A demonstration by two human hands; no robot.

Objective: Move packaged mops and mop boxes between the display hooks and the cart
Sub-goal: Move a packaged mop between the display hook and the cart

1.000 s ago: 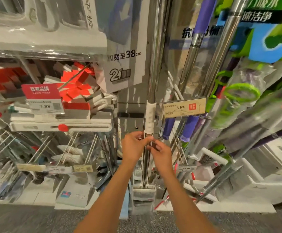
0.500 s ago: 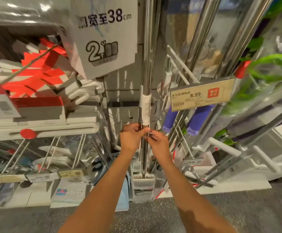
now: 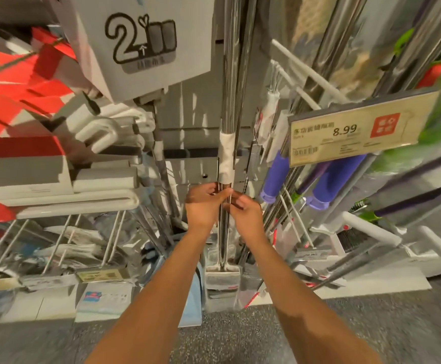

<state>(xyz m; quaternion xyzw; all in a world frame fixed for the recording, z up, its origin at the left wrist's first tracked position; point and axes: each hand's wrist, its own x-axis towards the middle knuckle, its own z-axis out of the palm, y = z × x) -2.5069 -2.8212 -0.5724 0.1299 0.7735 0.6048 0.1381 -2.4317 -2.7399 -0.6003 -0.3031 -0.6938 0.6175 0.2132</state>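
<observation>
Camera's moved closer since before; both hands, left hand and right hand, still gripping the mop pole.

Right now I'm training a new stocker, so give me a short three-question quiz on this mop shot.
1. True or false: both hands hold the steel mop pole.
2. The price tag reads: A) 7.99 B) 8.99 C) 9.99
3. Fill in: the hands grip just below the pole's white ____.

Key:
1. True: left hand and right hand both grip it.
2. B
3. wrap
</observation>
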